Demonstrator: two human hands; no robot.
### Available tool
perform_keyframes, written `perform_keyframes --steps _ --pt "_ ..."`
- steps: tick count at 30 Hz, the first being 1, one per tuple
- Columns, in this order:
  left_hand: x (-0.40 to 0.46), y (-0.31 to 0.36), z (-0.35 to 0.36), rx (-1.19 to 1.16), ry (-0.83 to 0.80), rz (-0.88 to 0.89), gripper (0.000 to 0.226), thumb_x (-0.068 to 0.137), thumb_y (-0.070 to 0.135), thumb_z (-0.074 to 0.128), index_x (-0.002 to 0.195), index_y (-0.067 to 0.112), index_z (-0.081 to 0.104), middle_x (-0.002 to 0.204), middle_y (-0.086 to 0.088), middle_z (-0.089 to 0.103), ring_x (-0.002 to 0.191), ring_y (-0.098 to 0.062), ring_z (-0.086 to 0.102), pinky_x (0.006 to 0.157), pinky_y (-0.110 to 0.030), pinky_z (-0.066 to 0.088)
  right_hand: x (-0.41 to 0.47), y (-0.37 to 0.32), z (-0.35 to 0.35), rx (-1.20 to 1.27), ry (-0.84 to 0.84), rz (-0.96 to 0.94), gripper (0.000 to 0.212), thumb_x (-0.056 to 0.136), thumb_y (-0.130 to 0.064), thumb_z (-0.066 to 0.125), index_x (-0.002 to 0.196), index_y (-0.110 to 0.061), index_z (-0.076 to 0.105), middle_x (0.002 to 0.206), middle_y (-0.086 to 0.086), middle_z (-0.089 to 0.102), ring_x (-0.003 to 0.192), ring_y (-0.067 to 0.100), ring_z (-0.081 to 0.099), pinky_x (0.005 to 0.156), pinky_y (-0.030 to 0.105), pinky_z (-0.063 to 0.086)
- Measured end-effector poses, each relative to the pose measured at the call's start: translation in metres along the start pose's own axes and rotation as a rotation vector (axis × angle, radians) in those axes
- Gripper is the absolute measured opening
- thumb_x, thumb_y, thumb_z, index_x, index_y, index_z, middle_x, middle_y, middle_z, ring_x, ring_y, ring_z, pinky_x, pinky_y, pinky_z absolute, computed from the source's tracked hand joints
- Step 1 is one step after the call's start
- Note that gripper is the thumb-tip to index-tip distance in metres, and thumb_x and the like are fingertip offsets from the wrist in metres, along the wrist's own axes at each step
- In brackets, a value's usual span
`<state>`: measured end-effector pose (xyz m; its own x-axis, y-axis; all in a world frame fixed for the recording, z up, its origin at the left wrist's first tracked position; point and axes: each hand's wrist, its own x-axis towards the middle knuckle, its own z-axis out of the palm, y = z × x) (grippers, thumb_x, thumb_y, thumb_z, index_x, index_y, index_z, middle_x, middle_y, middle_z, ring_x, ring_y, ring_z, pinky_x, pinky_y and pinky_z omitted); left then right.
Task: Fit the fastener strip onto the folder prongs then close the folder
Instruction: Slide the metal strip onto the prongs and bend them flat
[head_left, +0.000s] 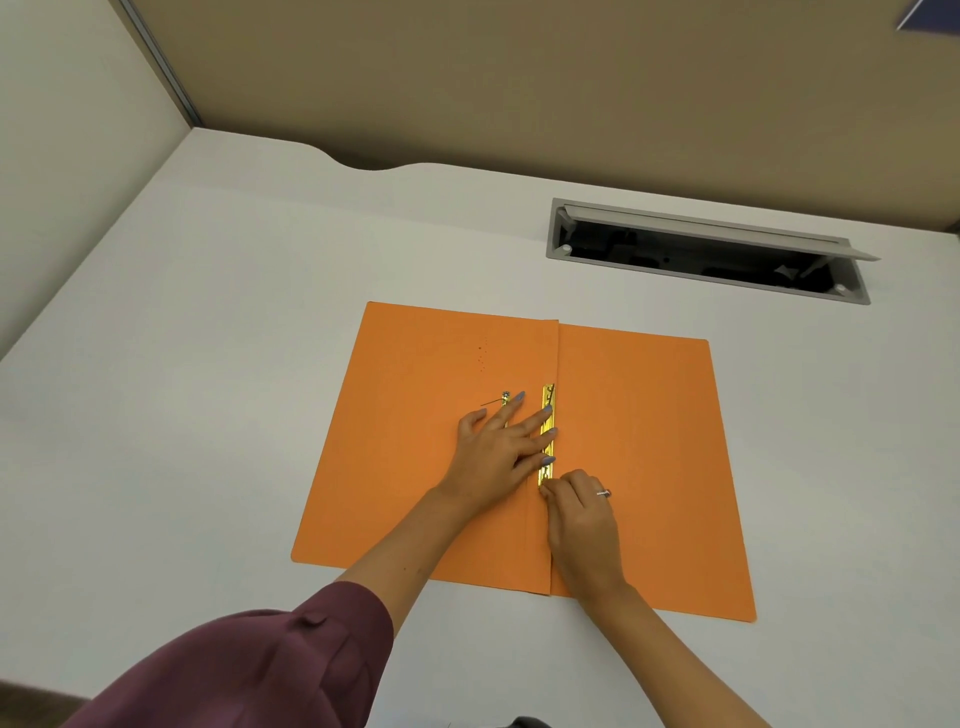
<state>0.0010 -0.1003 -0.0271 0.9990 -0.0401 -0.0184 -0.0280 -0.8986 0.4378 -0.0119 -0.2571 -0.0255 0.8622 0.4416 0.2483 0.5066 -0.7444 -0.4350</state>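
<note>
An orange folder (639, 441) lies open and flat on the white desk. A gold fastener strip (547, 410) runs along the fold line in the middle. My left hand (498, 452) lies flat on the left leaf, fingers spread, with three fingertips pressing on the strip. My right hand (579, 512) pinches the strip's near end with curled fingers. A second small metal piece (505, 399) with a thin prong pointing left lies just beyond my left index fingertip; most of it is hidden by the hand.
An open cable hatch (706, 249) with a raised grey lid is set into the desk (182, 364) behind the folder. Beige partition walls close off the back and left. The desk's near edge is by my sleeves.
</note>
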Motion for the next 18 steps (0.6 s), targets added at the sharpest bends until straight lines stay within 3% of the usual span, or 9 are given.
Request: perform_keyframes --steps 3,6,13,18 --pt "0.0000 0.0004 -0.0012 -0.004 0.001 -0.001 0.036 0.093 0.048 0.044 0.127 0.040 0.051 0.148 0.019 0.035 0.144 -0.013 0.012 0.103 -0.050 0.017 -0.0031 0.0007 -0.0004 -0.006 0.003 -0.030 0.009 0.080 0.000 0.061 0.082 -0.001 0.070 0.069 0.012 0.062 0.060 0.030 0.058 0.058 0.038 0.048" --pt "-0.0004 0.0008 -0.0027 -0.014 0.000 0.001 0.036 0.093 0.047 0.044 0.128 0.039 0.052 0.148 0.018 0.036 0.144 -0.013 0.012 0.103 -0.050 0.017 -0.0056 0.0048 -0.0007 -0.001 -0.008 -0.063 0.008 0.078 -0.001 0.063 0.083 -0.002 0.069 0.070 0.010 0.061 0.061 0.027 0.058 0.062 0.033 0.040" --pt "-0.0008 0.0023 -0.0042 -0.019 -0.004 0.003 0.037 0.093 0.047 0.044 0.128 0.038 0.051 0.148 0.018 0.036 0.145 -0.013 0.011 0.104 -0.050 0.016 -0.0079 0.0087 -0.0018 0.056 -0.021 -0.056 0.009 0.073 0.002 0.064 0.067 -0.004 0.060 0.064 0.009 0.054 0.056 0.025 0.049 0.058 0.032 0.038" --pt "-0.0030 0.0023 -0.0022 -0.045 0.032 -0.001 0.035 0.093 0.048 0.045 0.125 0.039 0.054 0.144 0.019 0.041 0.144 -0.011 0.014 0.104 -0.049 0.016 -0.0011 0.0069 -0.0078 0.229 -0.037 0.010 0.016 0.083 -0.017 0.054 0.070 -0.008 0.057 0.067 0.002 0.053 0.061 0.015 0.047 0.063 0.024 0.033"
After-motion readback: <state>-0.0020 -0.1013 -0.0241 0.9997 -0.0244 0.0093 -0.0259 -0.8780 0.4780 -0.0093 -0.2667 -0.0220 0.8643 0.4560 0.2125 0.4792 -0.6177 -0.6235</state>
